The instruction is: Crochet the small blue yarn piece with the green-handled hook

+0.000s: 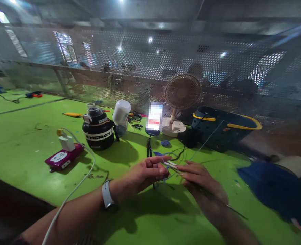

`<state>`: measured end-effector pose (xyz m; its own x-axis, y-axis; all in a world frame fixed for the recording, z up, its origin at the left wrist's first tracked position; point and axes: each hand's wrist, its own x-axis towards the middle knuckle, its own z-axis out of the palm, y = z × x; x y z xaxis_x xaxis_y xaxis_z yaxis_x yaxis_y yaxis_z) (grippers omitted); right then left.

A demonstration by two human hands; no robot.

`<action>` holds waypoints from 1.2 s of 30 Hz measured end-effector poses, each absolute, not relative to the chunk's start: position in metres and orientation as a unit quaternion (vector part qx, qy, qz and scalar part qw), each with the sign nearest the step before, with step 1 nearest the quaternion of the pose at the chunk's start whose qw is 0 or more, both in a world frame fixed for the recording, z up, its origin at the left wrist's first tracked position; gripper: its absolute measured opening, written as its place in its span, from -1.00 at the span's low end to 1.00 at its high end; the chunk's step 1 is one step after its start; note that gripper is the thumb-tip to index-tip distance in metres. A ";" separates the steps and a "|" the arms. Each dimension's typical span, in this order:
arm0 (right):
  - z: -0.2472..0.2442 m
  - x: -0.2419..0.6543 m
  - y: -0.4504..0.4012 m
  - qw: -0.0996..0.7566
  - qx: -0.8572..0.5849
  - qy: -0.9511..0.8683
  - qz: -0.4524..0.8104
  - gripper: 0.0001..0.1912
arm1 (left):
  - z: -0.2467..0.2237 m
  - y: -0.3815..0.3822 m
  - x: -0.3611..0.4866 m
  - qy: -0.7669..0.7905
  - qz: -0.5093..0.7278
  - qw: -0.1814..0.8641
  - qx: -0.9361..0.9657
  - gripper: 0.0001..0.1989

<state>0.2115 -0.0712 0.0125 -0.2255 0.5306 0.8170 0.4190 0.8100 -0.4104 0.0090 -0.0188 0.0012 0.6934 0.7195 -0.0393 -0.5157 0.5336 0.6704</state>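
Note:
My left hand (pixel 153 170) is closed, thumb and fingers pinching light-blue yarn at the middle of the green table. My right hand (pixel 204 183) is closed around a slender stick-like tool (pixel 171 165). Its pale end meets the yarn by my left fingertips, and a thin dark shaft sticks out behind the right hand. The exact kind of tool is unclear. A strand of yarn (pixel 208 137) runs from the dark bin (pixel 217 131) down to the hands. The piece between my fingers is small and mostly hidden. A small blue piece (pixel 165 143) lies just beyond.
A lit phone (pixel 154 117) stands ahead, beside a desk fan (pixel 182 92). Leftward are a black jug (pixel 98 131), a white bottle (pixel 122 111) and a purple power strip (pixel 63 157), whose white cable (pixel 90 170) crosses my left forearm. Dark-blue cloth (pixel 278 187) lies right.

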 end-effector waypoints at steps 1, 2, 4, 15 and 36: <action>0.014 0.212 -0.071 0.553 -0.304 -0.773 0.065 -0.73 | 0.002 -0.018 0.008 0.165 0.357 0.861 0.321 -0.49; 0.015 0.213 -0.071 0.564 -0.304 -0.764 0.079 -0.74 | 0.002 -0.017 0.007 0.170 0.355 0.862 0.319 -0.49; 0.016 0.215 -0.072 0.583 -0.323 -0.735 0.122 -0.78 | 0.002 -0.015 0.007 0.170 0.351 0.864 0.319 -0.50; -0.005 0.192 -0.073 0.630 -0.392 -0.459 0.488 -0.85 | 0.003 -0.027 0.013 0.212 0.395 0.785 0.427 -0.44; 0.003 0.205 -0.072 0.545 -0.348 -0.763 0.020 -0.79 | -0.003 -0.025 0.015 0.183 0.360 0.842 0.357 -0.52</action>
